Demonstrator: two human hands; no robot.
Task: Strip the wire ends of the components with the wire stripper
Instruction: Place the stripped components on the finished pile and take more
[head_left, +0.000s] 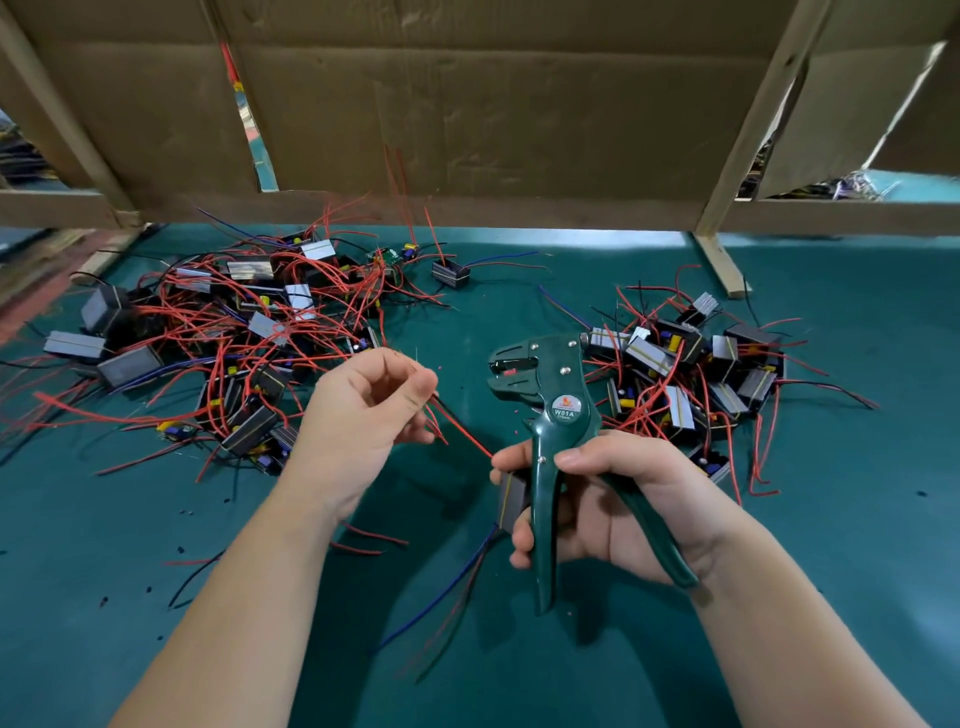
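Left hand (363, 410) pinches red wires (460, 428); right hand (613, 512) grips one stripper (550, 395); two component piles (218, 332) (691, 374).

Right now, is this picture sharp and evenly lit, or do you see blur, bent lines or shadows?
Head view: the wire stripper, the left hand and the right hand are fairly sharp; the left pile of components smears toward the frame edge; the wooden posts lean from the wide lens; soft arm shadows lie on the green mat, with pale glare at its far edge.
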